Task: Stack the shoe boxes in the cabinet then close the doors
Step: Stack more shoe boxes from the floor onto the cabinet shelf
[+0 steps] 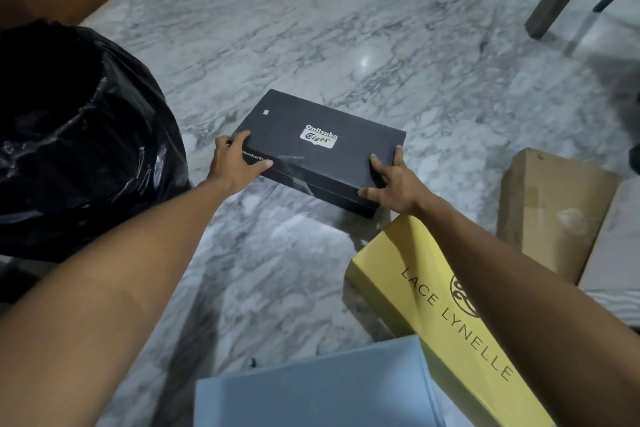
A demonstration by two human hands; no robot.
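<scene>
On floor, mid-frame: black box (311,149) lies flat on the marble floor (346,28), lid on, well clear of the yellow box (433,305), blue box (311,392) and brown box (550,208) at lower right.
Grip: left hand (235,163) clamped on the near-left corner, fingers over the lid edge; right hand (391,180) clamped on the near-right corner, thumb on the side wall. Looks like the box isn't lifted yet.
Risk, lid: both hands bear mostly on the lid, so a lift may pull the lid off and drop the base.
Risk, tilt: both grips sit at the near end, so the far end could sag and the contents shift.
Risk, snag: black bag (69,132) is just beside the left wrist; a swing left could catch it.
Box look: matte black card, white logo sticker mid-lid, small white tag at the far-left corner, brand text along the near side, a shiny tape strip across the near edge. Corners look square, no crush seen.
Cabinet: not in view.
</scene>
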